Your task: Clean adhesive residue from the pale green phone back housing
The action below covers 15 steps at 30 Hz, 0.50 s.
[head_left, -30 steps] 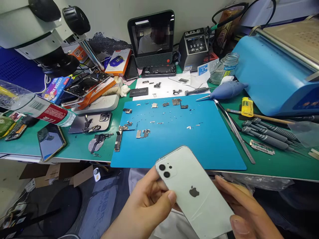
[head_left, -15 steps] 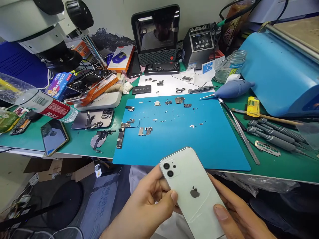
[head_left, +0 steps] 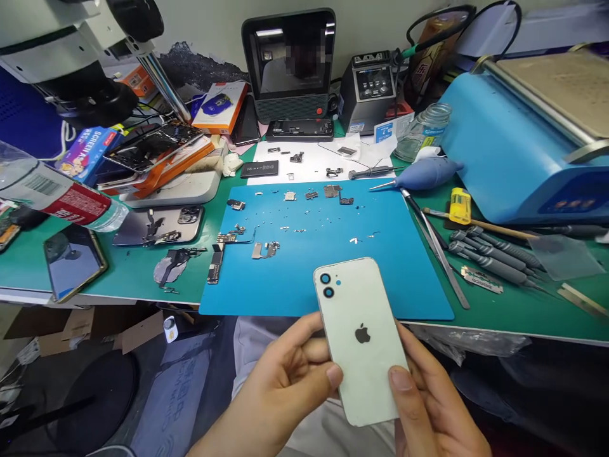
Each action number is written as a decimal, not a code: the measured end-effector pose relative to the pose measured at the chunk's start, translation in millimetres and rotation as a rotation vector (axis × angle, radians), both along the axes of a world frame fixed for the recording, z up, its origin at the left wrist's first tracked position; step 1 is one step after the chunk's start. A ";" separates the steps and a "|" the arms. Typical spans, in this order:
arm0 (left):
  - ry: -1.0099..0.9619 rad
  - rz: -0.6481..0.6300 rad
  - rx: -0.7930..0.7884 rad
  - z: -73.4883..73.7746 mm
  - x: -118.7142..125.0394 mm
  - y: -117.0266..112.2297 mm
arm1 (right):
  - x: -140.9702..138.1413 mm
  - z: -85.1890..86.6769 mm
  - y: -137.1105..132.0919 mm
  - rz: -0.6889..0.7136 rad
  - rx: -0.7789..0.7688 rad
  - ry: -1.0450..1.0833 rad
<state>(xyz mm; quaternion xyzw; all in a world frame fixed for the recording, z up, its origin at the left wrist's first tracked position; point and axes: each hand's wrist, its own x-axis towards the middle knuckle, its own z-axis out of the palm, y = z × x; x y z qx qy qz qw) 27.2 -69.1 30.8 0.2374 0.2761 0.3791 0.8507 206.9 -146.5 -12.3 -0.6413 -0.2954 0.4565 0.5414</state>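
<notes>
Between my two hands is a pale green phone back housing [head_left: 361, 374], its Apple logo side facing up. Blue from the mat shows through its camera holes. My left hand [head_left: 290, 374] grips the left edge, thumb on the back face and fingers beneath. On the right edge, my right hand [head_left: 428, 393] holds it the same way. The housing's top overlaps the near edge of the blue mat [head_left: 304, 279] in view. Small screws and phone parts are spread on that mat, among them a metal-plated flex part [head_left: 265, 250] and a narrow dark board [head_left: 215, 266].
A battery [head_left: 259, 169] lies on white paper behind the mat. To the right are tweezers [head_left: 442, 266], a blue air blower [head_left: 428, 174], screwdrivers [head_left: 495, 257] and a razor blade [head_left: 481, 279]. A plastic bottle [head_left: 66, 193] and a microscope [head_left: 71, 63] stand at left.
The housing has been turned more upright and raised away from me, so its bottom edge now shows. Both hands moved with it. The camera view has shifted slightly right.
</notes>
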 end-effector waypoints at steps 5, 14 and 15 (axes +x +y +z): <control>0.035 0.021 -0.019 -12.8 -7.2 -1.0 | -9.1 8.0 -2.0 0.010 -0.017 0.122; 0.035 0.053 0.000 -12.3 -12.7 -1.5 | -0.2 8.6 -6.2 0.120 0.014 0.071; 0.034 0.053 0.001 -12.4 -12.6 -2.1 | -2.0 10.4 -5.3 0.120 0.030 0.023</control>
